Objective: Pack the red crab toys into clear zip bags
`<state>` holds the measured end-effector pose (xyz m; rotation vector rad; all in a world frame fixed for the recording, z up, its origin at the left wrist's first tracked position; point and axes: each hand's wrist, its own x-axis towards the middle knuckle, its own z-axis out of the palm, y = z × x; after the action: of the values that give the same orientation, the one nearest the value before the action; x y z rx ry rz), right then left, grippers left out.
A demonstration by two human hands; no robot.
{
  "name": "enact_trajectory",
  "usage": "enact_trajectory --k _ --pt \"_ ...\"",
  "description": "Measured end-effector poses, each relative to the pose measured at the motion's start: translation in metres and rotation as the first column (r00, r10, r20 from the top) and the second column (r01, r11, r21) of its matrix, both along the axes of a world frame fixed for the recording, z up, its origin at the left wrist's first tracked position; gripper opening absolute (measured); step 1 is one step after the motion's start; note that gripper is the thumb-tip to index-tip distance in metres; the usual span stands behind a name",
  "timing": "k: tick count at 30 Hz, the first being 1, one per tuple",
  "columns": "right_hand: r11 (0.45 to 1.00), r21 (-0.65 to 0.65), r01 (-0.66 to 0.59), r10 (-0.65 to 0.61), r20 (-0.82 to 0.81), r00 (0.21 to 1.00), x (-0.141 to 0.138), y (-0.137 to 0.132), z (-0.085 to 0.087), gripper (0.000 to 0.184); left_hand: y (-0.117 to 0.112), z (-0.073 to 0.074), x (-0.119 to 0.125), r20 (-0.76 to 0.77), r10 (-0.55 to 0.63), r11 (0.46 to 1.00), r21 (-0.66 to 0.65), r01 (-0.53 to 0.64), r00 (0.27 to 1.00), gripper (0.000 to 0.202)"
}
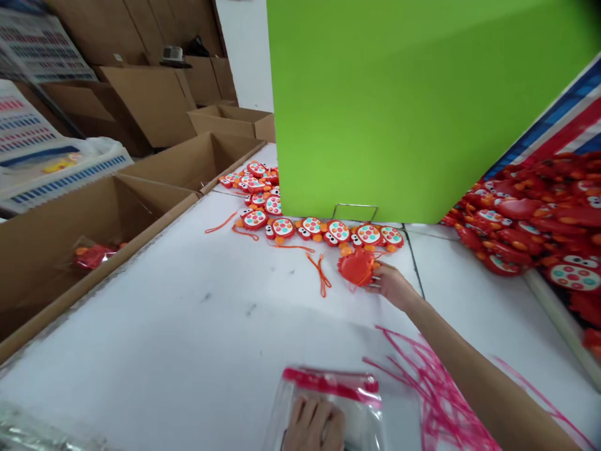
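2 bare hands are over a white table [164,351]; clock positions are read from the middle of the view. The right hand [393,283], at 4 o'clock, has its thumb and fingers clamped on the edge of a red toy [355,266]. The toy is likewise at 4 o'clock, its plain red side facing the camera, close by the near side of a row of spotted toys [310,227]. Whether it is raised off the table cannot be told.

The left hand [317,426], at 6 o'clock, lies on a clear bag [364,426] with a pink top strip [323,381]. Its fingers are bent and close together; whether they pinch the plastic cannot be told.

Orange cords [323,279] lie on the table at 5 o'clock, well apart from the left hand. Pink strips [444,391] lie tangled between 4 and 5 o'clock, beside the right forearm. A green panel [375,106] stands between 12 and 2 o'clock, behind the row. A heap of red toys [530,213] occupies 3 o'clock. A cardboard box [51,213] at 9 o'clock contains a red item in clear wrapping [94,255].
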<state>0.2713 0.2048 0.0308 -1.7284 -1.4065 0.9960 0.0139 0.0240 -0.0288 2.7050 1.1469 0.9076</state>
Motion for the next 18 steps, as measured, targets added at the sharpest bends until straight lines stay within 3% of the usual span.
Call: enact_trajectory --k 3,6,9,13,15,18 --pt "0.998 0.000 0.057 -0.057 -0.068 0.996 -0.006 -0.015 -0.006 0.030 0.002 0.010 0.001 -0.002 0.011 1.000 0.000 -0.011 1.000 0.026" --pt "0.990 0.040 0.134 -0.134 -0.007 0.991 -0.013 -0.023 -0.004 0.039 0.001 0.018 0.001 0.008 0.025 0.999 -0.034 -0.024 1.000 0.020" --pt "0.978 0.122 0.171 -0.187 0.132 0.974 -0.015 -0.025 0.013 0.041 -0.002 0.019 0.000 0.005 0.036 0.997 -0.068 -0.036 0.999 0.020" --pt "0.991 0.099 0.090 -0.113 0.257 0.960 -0.026 -0.022 0.033 0.025 -0.004 0.017 -0.002 -0.022 -0.001 0.993 -0.119 -0.002 1.000 0.022" --pt "0.995 0.050 0.082 -0.093 0.286 0.954 -0.039 -0.017 0.031 0.034 -0.004 0.017 -0.003 -0.035 -0.024 0.988 -0.151 0.019 0.999 0.025" --pt "0.996 0.001 0.093 -0.090 0.262 0.961 -0.061 -0.009 0.016 0.062 -0.004 0.017 -0.005 -0.041 -0.042 0.983 -0.183 0.034 0.998 0.029"
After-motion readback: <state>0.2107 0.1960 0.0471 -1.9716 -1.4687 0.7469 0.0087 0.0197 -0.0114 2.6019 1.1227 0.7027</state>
